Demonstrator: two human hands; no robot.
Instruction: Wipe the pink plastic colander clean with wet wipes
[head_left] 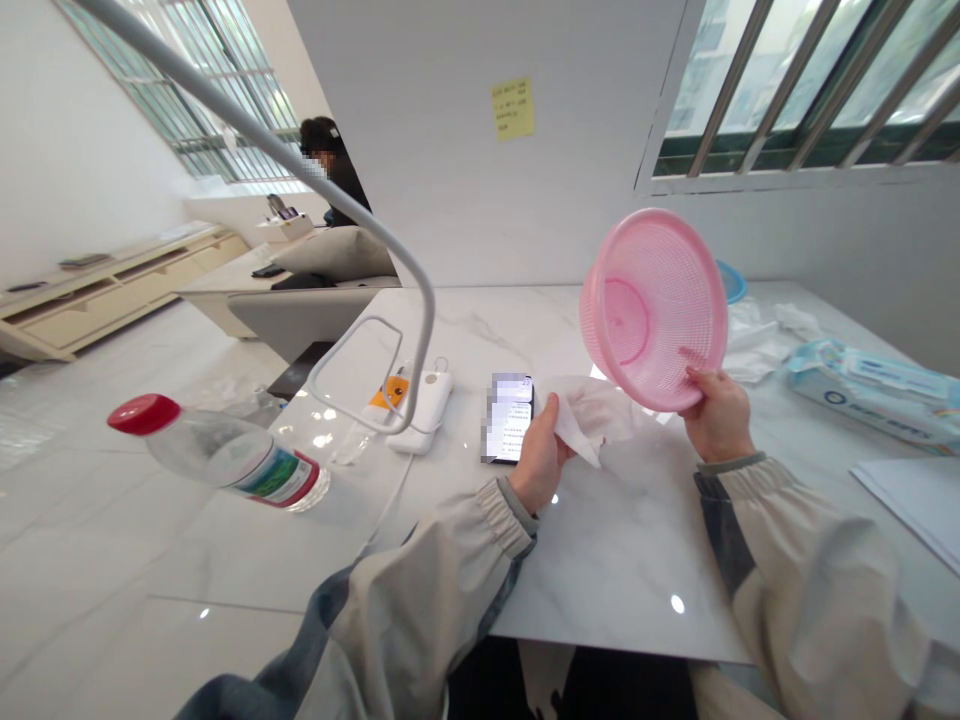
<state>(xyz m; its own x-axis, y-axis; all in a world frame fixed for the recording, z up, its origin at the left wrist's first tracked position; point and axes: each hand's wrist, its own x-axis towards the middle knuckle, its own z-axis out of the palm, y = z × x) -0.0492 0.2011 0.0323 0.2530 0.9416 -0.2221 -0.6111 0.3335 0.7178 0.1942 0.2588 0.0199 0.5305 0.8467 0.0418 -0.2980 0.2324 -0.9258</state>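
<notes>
My right hand [718, 415] grips the rim of a pink plastic mesh basket [652, 310] and holds it up off the table, its inside facing me. My left hand [541, 455] pinches a crumpled white wipe [592, 420] above the white marble table [622, 530]. That hand is right next to a smartphone [511, 418], which lies face up with its screen lit and partly blurred. The wipe overlaps the phone's right edge. A clear plastic water bottle [225, 455] with a red cap stands to the left of my hands.
A white device [424, 410] sits beyond the bottle, under a curved white lamp arm [300, 170]. To the right lie a blue basket [731, 282], crumpled wipes [757, 340], a wipes packet [874, 395] and white paper [919, 510]. A seated person [334, 170] is further back.
</notes>
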